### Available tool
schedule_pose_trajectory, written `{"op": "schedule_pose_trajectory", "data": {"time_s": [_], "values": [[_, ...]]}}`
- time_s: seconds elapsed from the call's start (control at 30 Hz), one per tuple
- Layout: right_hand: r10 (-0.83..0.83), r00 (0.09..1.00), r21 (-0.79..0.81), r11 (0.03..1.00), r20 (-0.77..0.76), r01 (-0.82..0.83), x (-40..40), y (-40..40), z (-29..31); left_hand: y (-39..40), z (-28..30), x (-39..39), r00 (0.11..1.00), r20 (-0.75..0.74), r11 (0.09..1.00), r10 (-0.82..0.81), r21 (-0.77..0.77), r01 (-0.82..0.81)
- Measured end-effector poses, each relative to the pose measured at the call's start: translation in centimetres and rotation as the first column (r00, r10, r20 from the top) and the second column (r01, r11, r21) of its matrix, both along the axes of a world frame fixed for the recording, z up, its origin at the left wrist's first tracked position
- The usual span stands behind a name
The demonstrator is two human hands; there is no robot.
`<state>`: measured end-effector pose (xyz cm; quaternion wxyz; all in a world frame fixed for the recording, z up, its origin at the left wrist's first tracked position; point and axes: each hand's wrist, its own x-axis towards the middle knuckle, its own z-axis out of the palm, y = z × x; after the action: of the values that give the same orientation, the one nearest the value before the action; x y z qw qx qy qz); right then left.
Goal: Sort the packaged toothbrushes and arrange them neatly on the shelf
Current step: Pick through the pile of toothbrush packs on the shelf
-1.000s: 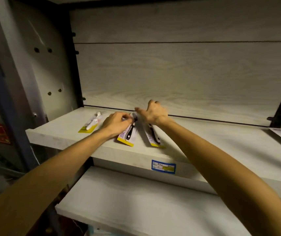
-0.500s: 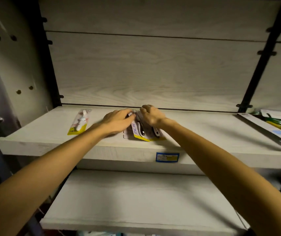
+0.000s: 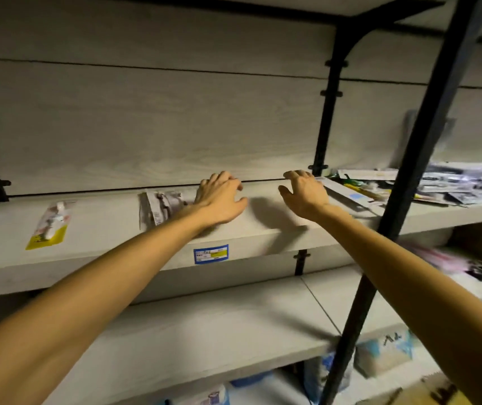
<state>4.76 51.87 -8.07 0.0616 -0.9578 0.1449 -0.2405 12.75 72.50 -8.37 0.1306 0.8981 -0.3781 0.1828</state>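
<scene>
On the upper shelf [image 3: 111,229], both hands are leaving the stacked black toothbrush packs [image 3: 157,209], the left hand [image 3: 219,197] relaxed beside them, the right hand [image 3: 304,191] spreading empty toward the unsorted pile [image 3: 409,185] far right.

shelf [image 3: 93,226]: pale wood look, matt, fine grain | back wall [image 3: 146,127]: same pale wood look | post [image 3: 426,153] at 3 o'clock: black metal, dull | toothbrush pack [image 3: 49,225] at 9 o'clock: shiny clear plastic on yellow card | price tag [image 3: 211,254]: smooth paper (blue and yellow)
</scene>
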Motion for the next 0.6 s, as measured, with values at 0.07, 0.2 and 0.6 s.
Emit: {"op": "schedule_pose_trajectory", "data": {"time_s": [0.07, 0.2, 0.6], "values": [[0.016, 0.998, -0.016, 1.0, 0.056, -0.015, -2.0, -1.5, 0.3, -2.2, -0.2, -1.6, 0.998, 0.047, 0.999, -0.03, 0.029, 0.029], [0.12, 0.976, -0.199, 0.977, 0.18, -0.083, -6.6, -4.8, 0.1, -6.5, -0.6, -5.3, 0.996, 0.08, 0.999, -0.05, 0.003, 0.05], [0.292, 0.914, -0.332, 0.924, 0.283, -0.192, -22.2, -24.7, -2.9, -24.4, -1.8, -19.6, 0.908, 0.316, 0.953, -0.275, -0.035, 0.301]]}}
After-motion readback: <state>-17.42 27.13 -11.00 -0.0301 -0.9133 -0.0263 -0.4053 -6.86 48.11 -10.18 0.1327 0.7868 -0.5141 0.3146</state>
